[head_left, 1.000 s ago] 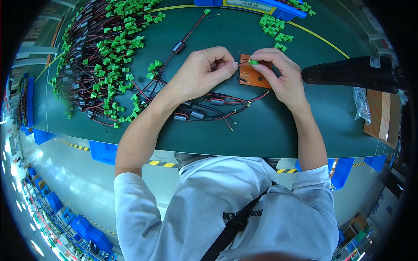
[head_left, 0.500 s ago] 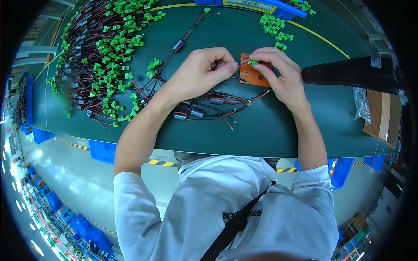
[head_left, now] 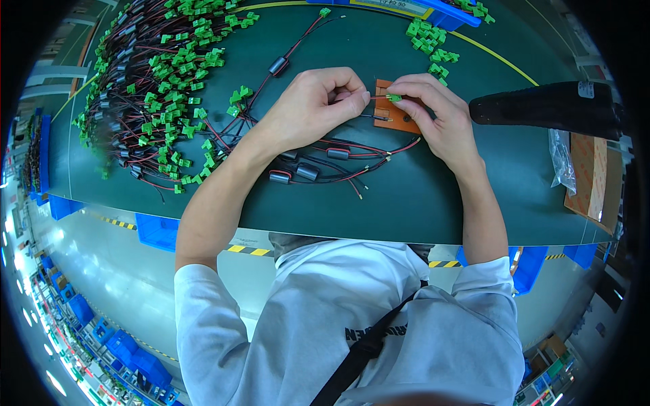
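Observation:
My left hand [head_left: 317, 107] pinches a red wire [head_left: 378, 97] between thumb and forefinger, its other fingers curled in. Facing it, my right hand [head_left: 439, 114] grips a small green terminal connector [head_left: 393, 98] by its fingertips. The red wire's end meets the connector; how deep it sits cannot be made out. Under the connector lies an orange block [head_left: 402, 122], with a black wire [head_left: 379, 117] reaching over its left edge. Below my left hand, several red-and-black cables with dark cylindrical cores [head_left: 307, 172] rest on the green table [head_left: 379, 210], bare ends pointing right.
A large heap of cables with green connectors [head_left: 162, 101] covers the table's left. Loose green connectors [head_left: 425, 37] lie at the far right, near a blue bin [head_left: 447, 15]. A black tapered object [head_left: 535, 110] juts in from the right, above a cardboard box [head_left: 588, 177].
Both hands keep nearly the same place and grip. The black wire's tip shows slightly farther right over the orange block.

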A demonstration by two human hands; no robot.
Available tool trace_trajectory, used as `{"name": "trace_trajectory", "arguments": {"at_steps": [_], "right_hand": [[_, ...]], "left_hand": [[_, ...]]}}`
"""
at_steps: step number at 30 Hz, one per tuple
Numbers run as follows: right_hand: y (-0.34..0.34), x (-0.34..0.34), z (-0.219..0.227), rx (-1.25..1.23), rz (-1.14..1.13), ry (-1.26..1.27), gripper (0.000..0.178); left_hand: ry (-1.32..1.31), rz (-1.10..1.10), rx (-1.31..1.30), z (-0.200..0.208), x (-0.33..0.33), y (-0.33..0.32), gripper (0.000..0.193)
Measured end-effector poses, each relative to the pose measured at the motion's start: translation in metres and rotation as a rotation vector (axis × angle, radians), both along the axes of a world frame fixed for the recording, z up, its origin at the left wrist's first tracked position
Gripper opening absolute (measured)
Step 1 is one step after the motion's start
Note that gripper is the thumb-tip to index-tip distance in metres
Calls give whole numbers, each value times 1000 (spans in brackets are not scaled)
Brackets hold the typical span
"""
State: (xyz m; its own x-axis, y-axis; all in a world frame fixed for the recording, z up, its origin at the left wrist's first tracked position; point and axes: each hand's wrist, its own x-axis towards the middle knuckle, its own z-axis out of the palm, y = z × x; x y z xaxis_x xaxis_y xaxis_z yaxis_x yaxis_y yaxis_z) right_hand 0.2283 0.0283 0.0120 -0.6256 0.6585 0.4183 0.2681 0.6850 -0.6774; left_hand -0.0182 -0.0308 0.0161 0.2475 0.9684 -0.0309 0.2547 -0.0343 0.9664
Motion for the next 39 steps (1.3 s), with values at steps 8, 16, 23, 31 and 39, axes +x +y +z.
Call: {"name": "trace_trajectory", "arguments": {"at_steps": [8,16,23,31,39], "right_hand": [[-1,0,1,-11,-11,2,21],[0,1,-2,-33,4,5,23],[1,0,-1,-11,31,11,24],[-6,-6,-1,100,6,-55,20],[-13,-7,-2,104,-27,-132,20]], "left_hand": [[8,-43,5,-2,-1,0,23],[5,-64,18,1,-4,0,22],[2,-45,34,-2,-4,0,20],[136,-64,155,0,-2,0,19],[274,-38,255,0,1,1,18]]}}
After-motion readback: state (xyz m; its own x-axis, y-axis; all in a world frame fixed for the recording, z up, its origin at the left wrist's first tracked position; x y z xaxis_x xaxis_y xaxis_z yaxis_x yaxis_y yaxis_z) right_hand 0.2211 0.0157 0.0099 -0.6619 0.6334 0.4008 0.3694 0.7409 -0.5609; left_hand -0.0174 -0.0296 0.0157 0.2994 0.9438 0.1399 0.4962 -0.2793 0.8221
